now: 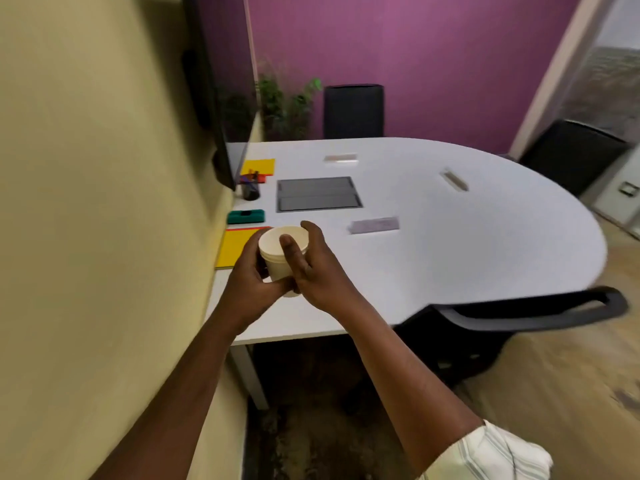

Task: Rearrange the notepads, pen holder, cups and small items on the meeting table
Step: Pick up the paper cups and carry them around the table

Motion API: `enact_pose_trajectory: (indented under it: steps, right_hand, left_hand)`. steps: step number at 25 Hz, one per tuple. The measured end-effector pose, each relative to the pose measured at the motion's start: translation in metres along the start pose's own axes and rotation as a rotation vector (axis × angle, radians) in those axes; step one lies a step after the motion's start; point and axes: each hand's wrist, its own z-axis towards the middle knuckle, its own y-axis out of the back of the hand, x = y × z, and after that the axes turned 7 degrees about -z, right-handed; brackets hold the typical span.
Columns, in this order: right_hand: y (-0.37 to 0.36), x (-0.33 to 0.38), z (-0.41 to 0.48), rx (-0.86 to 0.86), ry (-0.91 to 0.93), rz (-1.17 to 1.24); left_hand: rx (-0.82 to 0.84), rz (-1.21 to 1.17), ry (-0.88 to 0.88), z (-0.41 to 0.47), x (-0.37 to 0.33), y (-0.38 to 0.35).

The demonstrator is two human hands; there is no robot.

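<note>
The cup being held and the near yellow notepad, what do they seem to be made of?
The cup looks like paper: matte cream wall, rolled rim, though thin plastic is possible. The near yellow notepad looks like paper or card: flat, matte, with a red edge.

Above the near-left part of the white tabletop (pixel 450 258), the left hand (pixel 247 285) and the right hand (pixel 317 271) both grip nested cream cups (pixel 277 252), fingers (pixel 313 232) curled round the sides. A yellow notepad (pixel 232 251) lies at 9 o'clock of the cups. Toward 11 o'clock come a green case (pixel 246 216), a dark pen holder (pixel 250 191) and a second yellow notepad (pixel 259 166). A grey inset panel (pixel 318 194) sits at 1 o'clock, and three blurred clear strips (pixel 374 225) lie between 1 and 3 o'clock.
</note>
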Motion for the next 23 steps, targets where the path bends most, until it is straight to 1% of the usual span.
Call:
enact_pose_trajectory:
  steps: [2,6,9,17,23]
  right_hand:
    - [0.021,-0.002,-0.024,-0.059,-0.056,-0.036]
    - [0.064,-0.008,-0.067,-0.166,-0.111,-0.111]
    - [0.101,-0.014,-0.097,-0.278,-0.137,-0.125]
    - [0.216,-0.042,-0.185,-0.464,-0.106,-0.138]
    - [0.306,-0.07,-0.233,-0.546,-0.055,-0.203]
  left_hand:
    - [0.005,0.002,-0.033,-0.006,-0.007,-0.027]
    - [0.057,0.025,-0.066,-0.017,-0.016,-0.085]
    - [0.128,0.011,-0.088,-0.023,-0.027,-0.131]
    - [0.287,-0.081,-0.133,-0.049,-0.051,-0.274]
    - [0.244,-0.109,-0.199,-0.069,-0.074,-0.383]
